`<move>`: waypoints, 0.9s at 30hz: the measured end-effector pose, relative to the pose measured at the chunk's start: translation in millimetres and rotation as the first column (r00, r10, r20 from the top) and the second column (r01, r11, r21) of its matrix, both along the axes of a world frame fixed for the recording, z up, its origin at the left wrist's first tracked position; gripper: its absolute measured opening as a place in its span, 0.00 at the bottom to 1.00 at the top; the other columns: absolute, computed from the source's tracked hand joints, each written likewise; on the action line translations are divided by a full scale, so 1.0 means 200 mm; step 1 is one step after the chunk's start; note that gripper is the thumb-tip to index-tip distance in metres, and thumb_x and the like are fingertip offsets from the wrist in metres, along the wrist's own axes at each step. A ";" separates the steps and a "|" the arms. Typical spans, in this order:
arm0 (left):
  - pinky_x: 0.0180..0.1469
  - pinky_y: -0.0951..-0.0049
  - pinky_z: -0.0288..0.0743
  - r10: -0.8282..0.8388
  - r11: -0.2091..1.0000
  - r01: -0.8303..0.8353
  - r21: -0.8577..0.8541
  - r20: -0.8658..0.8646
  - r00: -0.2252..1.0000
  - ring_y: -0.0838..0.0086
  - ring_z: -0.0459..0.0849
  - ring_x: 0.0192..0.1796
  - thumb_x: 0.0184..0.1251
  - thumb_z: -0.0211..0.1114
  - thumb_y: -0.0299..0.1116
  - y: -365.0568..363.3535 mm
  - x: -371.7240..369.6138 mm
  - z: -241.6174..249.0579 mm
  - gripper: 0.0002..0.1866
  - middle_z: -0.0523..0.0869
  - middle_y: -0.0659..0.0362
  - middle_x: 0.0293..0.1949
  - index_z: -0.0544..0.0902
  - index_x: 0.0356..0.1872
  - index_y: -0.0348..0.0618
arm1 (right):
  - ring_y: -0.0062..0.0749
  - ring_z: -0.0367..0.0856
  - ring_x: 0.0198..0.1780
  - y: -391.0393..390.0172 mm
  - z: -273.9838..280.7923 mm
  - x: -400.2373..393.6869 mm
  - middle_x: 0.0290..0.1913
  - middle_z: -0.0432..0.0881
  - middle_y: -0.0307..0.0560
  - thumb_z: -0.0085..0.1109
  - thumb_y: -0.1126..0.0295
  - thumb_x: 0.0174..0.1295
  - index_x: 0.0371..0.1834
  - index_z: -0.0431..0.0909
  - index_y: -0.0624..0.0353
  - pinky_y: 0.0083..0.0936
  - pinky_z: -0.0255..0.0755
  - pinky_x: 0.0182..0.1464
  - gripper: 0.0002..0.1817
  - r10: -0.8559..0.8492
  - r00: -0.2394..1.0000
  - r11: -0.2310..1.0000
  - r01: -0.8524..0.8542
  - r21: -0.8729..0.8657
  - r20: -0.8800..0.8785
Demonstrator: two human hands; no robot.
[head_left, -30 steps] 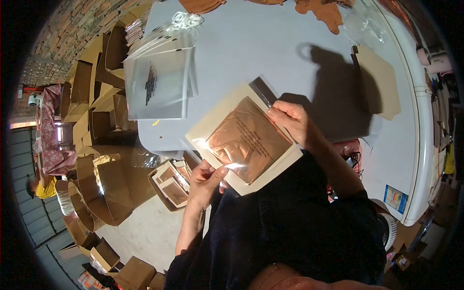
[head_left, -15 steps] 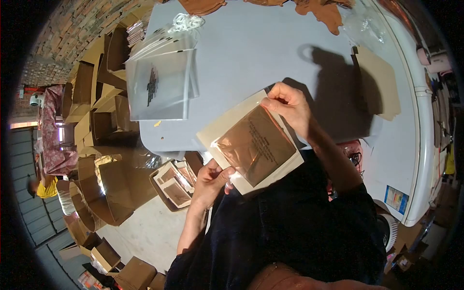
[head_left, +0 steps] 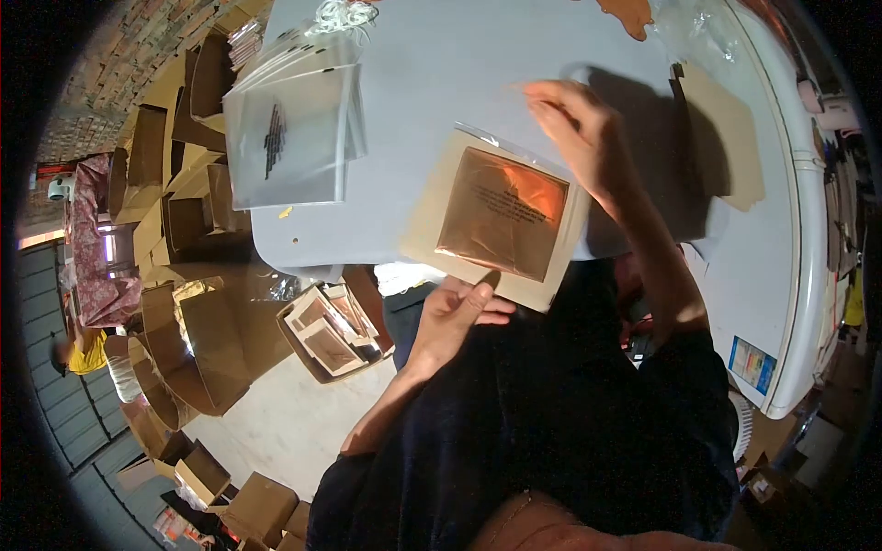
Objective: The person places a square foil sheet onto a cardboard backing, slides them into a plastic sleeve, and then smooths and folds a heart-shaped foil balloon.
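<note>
A clear plastic bag [head_left: 478, 138] holds a beige card [head_left: 432, 197] with a shiny copper-coloured square sheet [head_left: 501, 225] on it; dark printed text shows over the sheet. It sits tilted at the table's near edge. My left hand [head_left: 455, 317] grips its lower edge, thumb on top and fingers beneath. My right hand [head_left: 583, 133] is raised above the bag's upper right, apart from it and slightly blurred. Its thumb and forefinger come together at the tips; anything between them is too faint to name. Left of it lies a stack of clear plastic bags [head_left: 294, 138] with black print.
White string [head_left: 340, 16] lies behind the bag stack. Beige cards [head_left: 726, 138] are at the table's right. Below the left table edge stands a carton [head_left: 372, 354] of copper-coloured packs [head_left: 331, 344]. Cardboard boxes [head_left: 211, 349] crowd the left; a brown piece [head_left: 629, 14] lies far back.
My right hand has let go of the bag's upper corner and moved up and away. The bag has turned more upright, and my left hand has shifted right along its lower edge.
</note>
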State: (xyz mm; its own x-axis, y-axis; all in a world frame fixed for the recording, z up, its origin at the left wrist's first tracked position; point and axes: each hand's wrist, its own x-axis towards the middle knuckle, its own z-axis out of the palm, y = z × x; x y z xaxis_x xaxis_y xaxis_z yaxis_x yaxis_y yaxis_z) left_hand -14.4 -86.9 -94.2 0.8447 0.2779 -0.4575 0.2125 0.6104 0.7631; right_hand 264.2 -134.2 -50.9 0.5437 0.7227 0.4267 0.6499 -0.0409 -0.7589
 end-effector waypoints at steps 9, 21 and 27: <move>0.37 0.70 0.86 0.210 0.970 -0.171 0.175 -0.243 0.947 0.67 0.88 0.44 0.76 0.65 0.41 0.27 -0.24 -0.03 0.17 0.86 0.52 0.48 0.78 0.55 0.39 | 0.23 0.82 0.33 -0.80 -0.13 -0.36 0.42 0.85 0.48 0.60 0.73 0.70 0.54 0.75 0.62 0.24 0.78 0.28 0.12 -0.287 0.726 0.904 -0.011 -0.427 -0.625; 0.30 0.73 0.85 0.082 0.991 -0.053 0.122 -0.248 0.965 0.70 0.88 0.32 0.77 0.64 0.34 0.22 -0.18 0.00 0.11 0.88 0.49 0.41 0.79 0.47 0.34 | 0.26 0.83 0.34 -0.76 -0.08 -0.61 0.45 0.86 0.53 0.54 0.75 0.73 0.61 0.68 0.68 0.25 0.79 0.34 0.16 -0.280 0.412 0.899 -0.204 -0.388 -0.867; 0.33 0.73 0.87 0.097 0.993 -0.081 0.092 -0.187 0.978 0.70 0.88 0.32 0.75 0.65 0.29 0.16 -0.11 0.03 0.13 0.87 0.50 0.43 0.75 0.53 0.35 | 0.26 0.84 0.35 -0.71 -0.09 -0.56 0.44 0.85 0.52 0.55 0.72 0.74 0.61 0.68 0.66 0.24 0.80 0.37 0.16 -0.265 0.579 0.929 -0.062 -0.366 -0.771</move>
